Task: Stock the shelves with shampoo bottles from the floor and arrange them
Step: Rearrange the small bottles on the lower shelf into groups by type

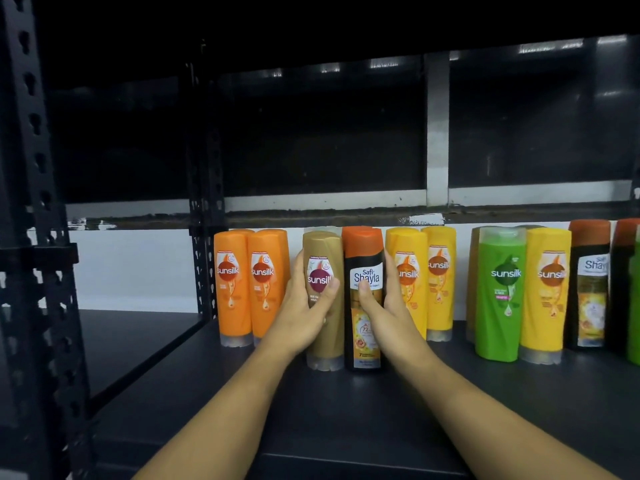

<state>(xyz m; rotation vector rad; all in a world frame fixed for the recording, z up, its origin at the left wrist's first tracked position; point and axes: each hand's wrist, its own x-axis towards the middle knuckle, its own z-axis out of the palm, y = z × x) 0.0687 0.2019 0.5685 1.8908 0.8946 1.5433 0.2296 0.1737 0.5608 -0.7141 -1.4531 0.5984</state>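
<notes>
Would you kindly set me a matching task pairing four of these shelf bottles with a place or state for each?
1. gold Sunsilk bottle
2. Safi Shayla bottle
3. green Sunsilk bottle
4. orange Sunsilk bottles

A. at the row's left end
B. held by the right hand
C. translucent cap, untouched
D. held by the left hand

Pairs: 1-D, 2-B, 3-C, 4-A

One wide-angle camera on the person's head looks forward and slightly down along both forearms, close to the shelf (346, 427). The left hand (308, 303), gripping the gold bottle (322, 244), and the right hand (384, 299), gripping the black bottle (363, 327), sit mid-frame at arm's reach. Far left of the hands the rack upright (34, 237) looms near the lens. Right of them the bottle row (545, 292) runs off-frame.
</notes>
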